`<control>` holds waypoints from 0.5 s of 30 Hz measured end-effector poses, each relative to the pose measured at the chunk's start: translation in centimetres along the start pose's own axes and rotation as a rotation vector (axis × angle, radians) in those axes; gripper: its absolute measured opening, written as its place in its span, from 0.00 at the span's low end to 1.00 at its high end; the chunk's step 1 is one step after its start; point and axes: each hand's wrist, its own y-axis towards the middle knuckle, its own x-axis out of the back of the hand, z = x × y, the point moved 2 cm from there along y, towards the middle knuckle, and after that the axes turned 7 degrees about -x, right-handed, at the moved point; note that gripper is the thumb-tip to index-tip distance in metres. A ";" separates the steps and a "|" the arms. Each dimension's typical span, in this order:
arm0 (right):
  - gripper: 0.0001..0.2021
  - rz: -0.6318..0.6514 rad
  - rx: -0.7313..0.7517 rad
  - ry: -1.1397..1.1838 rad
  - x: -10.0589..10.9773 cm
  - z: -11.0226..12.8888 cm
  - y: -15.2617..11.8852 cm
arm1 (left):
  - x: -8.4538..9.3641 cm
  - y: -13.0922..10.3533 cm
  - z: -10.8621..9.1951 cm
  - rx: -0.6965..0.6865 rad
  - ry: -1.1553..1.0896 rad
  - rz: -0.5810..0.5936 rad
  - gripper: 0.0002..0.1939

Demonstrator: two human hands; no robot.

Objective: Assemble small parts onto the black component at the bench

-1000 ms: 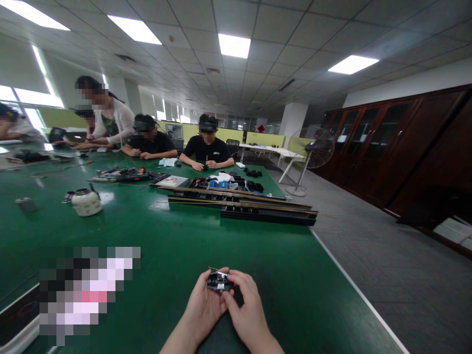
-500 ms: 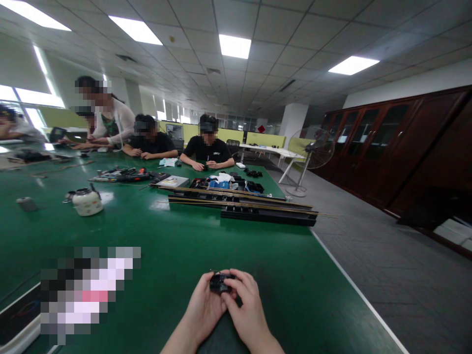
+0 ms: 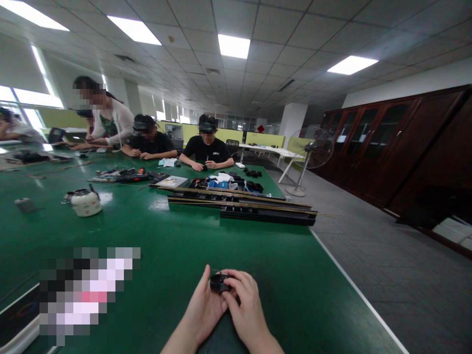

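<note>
A small black part (image 3: 218,282) with a thin wire at its top is between my two hands, low in the middle of the head view. My left hand (image 3: 206,307) supports it from the left and below, palm up, with the thumb raised off it. From the right, my right hand (image 3: 245,302) grips the part with its thumb and bent fingers. The finer details of the part are too small to make out.
Long black rails (image 3: 269,216) with thin rods lie across the green table (image 3: 165,265). A white pot (image 3: 86,202), a grey cylinder (image 3: 25,205) and tools (image 3: 121,175) are farther left. Several people sit or stand beyond. A pixelated patch covers the lower left.
My left thumb has lifted away from the black part and now points up. The part is slightly turned, with more of its left side showing. My right hand keeps its grip.
</note>
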 end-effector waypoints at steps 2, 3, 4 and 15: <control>0.12 0.004 0.002 -0.003 0.0 0.0 0.0 | 0.1 0.1 0.0 -0.002 -0.006 -0.010 0.19; 0.12 0.007 0.002 -0.004 0.1 0.0 0.0 | 0.2 0.1 0.0 -0.003 -0.009 -0.023 0.18; 0.12 0.008 0.003 -0.003 0.1 0.0 0.0 | 0.2 0.1 0.0 -0.003 -0.013 -0.039 0.18; 0.09 -0.085 -0.019 -0.022 -0.1 -0.8 -0.3 | 0.7 0.3 -0.5 -0.051 0.020 -0.110 0.18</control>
